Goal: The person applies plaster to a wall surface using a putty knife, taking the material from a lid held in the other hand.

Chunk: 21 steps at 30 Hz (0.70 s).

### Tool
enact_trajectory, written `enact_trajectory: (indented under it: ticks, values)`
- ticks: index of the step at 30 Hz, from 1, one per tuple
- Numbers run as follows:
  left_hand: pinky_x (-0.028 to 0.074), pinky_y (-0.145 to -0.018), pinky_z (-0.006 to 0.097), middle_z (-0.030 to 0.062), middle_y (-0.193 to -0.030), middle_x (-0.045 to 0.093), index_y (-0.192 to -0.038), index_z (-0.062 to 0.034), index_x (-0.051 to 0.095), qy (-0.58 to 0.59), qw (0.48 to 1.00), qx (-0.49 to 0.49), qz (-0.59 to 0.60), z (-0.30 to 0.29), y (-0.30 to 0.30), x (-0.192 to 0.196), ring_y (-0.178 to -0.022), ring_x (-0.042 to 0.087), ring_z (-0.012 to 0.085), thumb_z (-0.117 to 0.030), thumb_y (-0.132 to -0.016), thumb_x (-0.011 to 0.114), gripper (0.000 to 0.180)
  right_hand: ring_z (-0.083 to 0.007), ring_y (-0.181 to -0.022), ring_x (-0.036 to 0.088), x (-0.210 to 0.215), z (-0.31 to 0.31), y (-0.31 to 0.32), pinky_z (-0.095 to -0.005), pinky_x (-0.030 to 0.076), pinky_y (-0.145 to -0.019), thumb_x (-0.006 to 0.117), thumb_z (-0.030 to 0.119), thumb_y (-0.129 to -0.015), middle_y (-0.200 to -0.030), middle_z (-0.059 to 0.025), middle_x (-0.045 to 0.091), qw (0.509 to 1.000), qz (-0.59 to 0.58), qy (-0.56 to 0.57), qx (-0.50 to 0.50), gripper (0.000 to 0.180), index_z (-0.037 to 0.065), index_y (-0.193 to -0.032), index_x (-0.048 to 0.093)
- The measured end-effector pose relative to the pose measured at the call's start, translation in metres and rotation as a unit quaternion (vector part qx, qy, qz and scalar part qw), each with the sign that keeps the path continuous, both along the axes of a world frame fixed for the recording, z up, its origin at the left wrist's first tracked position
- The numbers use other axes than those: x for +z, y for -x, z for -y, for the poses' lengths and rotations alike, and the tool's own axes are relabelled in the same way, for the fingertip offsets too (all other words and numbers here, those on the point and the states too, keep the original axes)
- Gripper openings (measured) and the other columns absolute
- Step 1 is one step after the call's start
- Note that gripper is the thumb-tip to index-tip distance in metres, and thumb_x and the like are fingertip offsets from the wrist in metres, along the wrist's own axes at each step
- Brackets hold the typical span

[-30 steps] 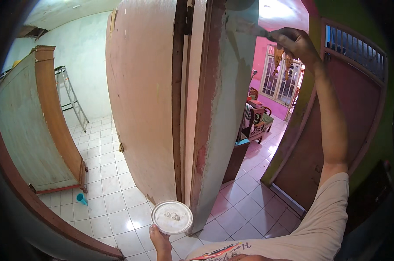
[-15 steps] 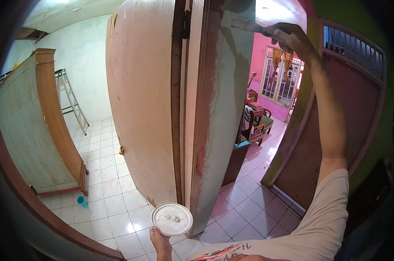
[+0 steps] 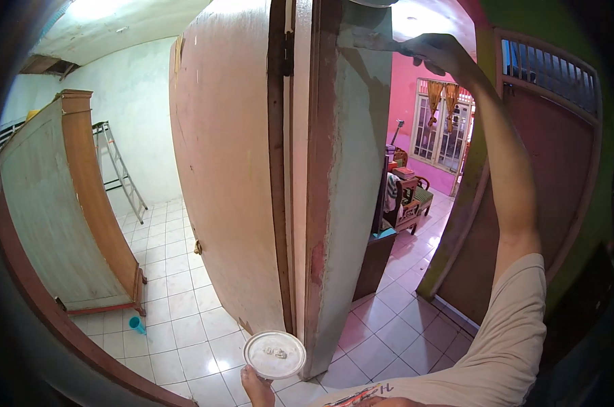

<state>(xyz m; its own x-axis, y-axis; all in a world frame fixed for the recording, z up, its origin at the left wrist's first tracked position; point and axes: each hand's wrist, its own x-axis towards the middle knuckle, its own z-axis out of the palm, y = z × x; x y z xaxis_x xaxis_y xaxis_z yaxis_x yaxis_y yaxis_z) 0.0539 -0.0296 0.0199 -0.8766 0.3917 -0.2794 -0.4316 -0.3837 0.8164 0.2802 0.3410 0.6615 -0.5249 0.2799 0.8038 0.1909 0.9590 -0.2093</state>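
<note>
High up, my right hand (image 3: 440,55) grips a putty knife (image 3: 375,43) by its handle, fingers closed round it. The pale-smeared blade points left and lies against the upper part of the pale wall end (image 3: 358,169), close to the wooden door frame (image 3: 318,203). Down low, my left hand (image 3: 257,388) holds a round white lid (image 3: 280,370) by its near left edge. Small lumps of whitish paste (image 3: 274,353) sit in the lid's middle. The lid is roughly level, in front of the foot of the frame.
An open wooden door (image 3: 229,169) stands left of the frame. Beyond it are a wardrobe (image 3: 107,203), a ladder (image 3: 120,169) and a blue cup (image 3: 137,325) on white floor tiles. To the right are a chair (image 3: 421,197), a window (image 3: 443,129) and a closed brown door (image 3: 524,197).
The view has shifted, so the rooms sit a little lower and further right. The putty knife stays at the upper wall, and the lid remains in my left hand.
</note>
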Motion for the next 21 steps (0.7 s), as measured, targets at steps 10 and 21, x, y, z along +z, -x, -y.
enact_trajectory:
  ticks: [10, 21]
  values:
    - [0.051, -0.060, 0.031, 0.0064, -0.090, 0.060, -0.102, -0.0092, 0.053, -0.012, 1.000, 0.011, 0.003, 0.003, -0.005, 0.010, -0.076, 0.059, 0.0154, -0.024, -0.097, 0.044, 0.018, -0.0043, -0.047, 0.041, 0.006, 0.001, -0.002, -0.0223, 0.030, -0.042, 0.060, 0.033, -0.094, -0.070, -0.0008, 0.059, 0.999, 0.017, -0.047, -0.021, 0.031, 0.006, -0.099, 0.073]
    - [0.050, -0.061, 0.031, 0.0045, -0.093, 0.062, -0.107, -0.0083, 0.056, -0.008, 1.000, 0.015, -0.010, -0.001, -0.006, 0.020, -0.076, 0.059, 0.0148, -0.025, -0.099, 0.043, 0.023, -0.0045, -0.045, 0.043, 0.003, 0.006, 0.000, -0.0231, 0.029, -0.039, 0.060, 0.032, -0.094, -0.067, -0.0010, 0.060, 0.999, -0.020, -0.048, 0.010, 0.031, 0.005, -0.099, 0.073]
